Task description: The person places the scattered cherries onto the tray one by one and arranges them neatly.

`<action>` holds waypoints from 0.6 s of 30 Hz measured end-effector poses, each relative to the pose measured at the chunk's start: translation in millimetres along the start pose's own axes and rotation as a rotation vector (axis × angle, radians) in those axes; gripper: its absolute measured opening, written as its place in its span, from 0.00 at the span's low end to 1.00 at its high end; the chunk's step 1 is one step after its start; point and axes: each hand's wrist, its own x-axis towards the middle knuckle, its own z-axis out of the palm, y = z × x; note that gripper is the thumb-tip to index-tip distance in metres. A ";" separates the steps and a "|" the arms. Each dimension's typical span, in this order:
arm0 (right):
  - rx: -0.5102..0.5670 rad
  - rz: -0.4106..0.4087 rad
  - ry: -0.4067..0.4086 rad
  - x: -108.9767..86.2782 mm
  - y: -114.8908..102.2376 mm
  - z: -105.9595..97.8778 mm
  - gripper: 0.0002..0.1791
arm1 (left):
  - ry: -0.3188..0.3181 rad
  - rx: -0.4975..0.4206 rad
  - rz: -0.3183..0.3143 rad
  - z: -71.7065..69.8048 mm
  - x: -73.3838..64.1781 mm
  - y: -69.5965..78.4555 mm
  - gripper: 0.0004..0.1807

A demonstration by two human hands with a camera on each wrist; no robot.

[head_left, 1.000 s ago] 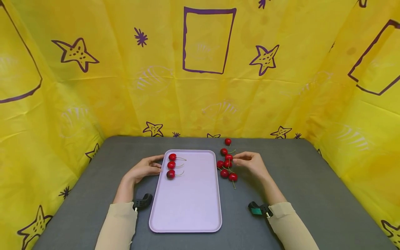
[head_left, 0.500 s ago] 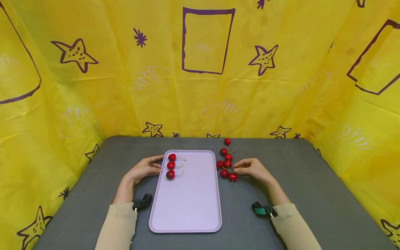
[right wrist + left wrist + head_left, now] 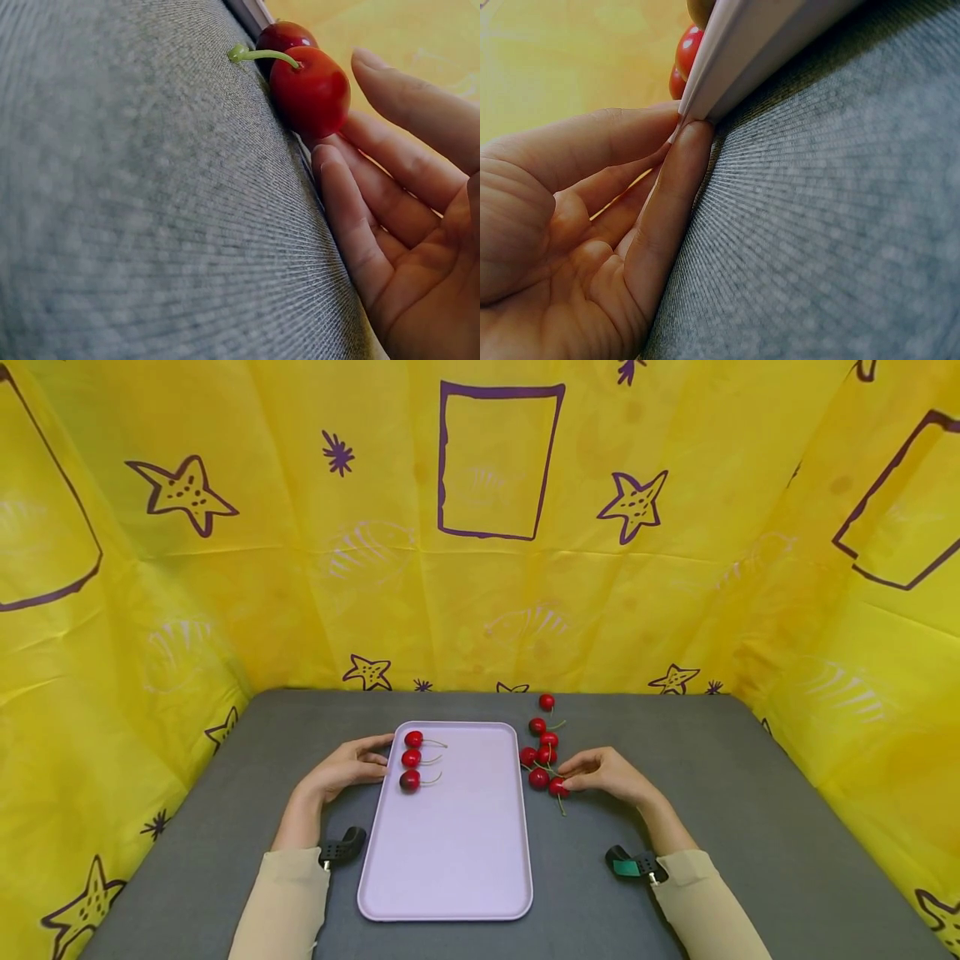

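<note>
My left hand (image 3: 347,768) is at the left edge of a pale lilac tray (image 3: 450,860). In the left wrist view its thumb and a finger pinch the tray rim (image 3: 735,60). Three red cherries with stems lie in a column at the tray's upper left, the lowest a darker cherry (image 3: 409,781). To the right of the tray, my right hand (image 3: 611,774) reaches around the nearest cherry (image 3: 311,94) of a loose group. Its fingertips are by that cherry's side, while the thumb tip appears slightly apart from it. The cherry rests on the cloth.
Several other cherries, among them a far one (image 3: 547,702), lie beside the tray's right rim. Dark grey cloth (image 3: 750,827) covers the table. Yellow patterned curtains (image 3: 480,593) enclose its back and sides.
My right hand has come away from the upper cherries and moved toward me, its fingers now around the nearest cherry. The left hand and tray have stayed put.
</note>
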 end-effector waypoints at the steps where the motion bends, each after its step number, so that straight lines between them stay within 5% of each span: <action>1: -0.003 0.001 -0.004 0.1 -0.2 0.2 0.17 | 0.000 -0.002 -0.002 0.0 0.2 0.1 0.40; 18: -0.066 -0.005 -0.040 1.7 -5.2 4.6 0.16 | -0.001 -0.004 -0.006 0.1 0.8 0.1 0.41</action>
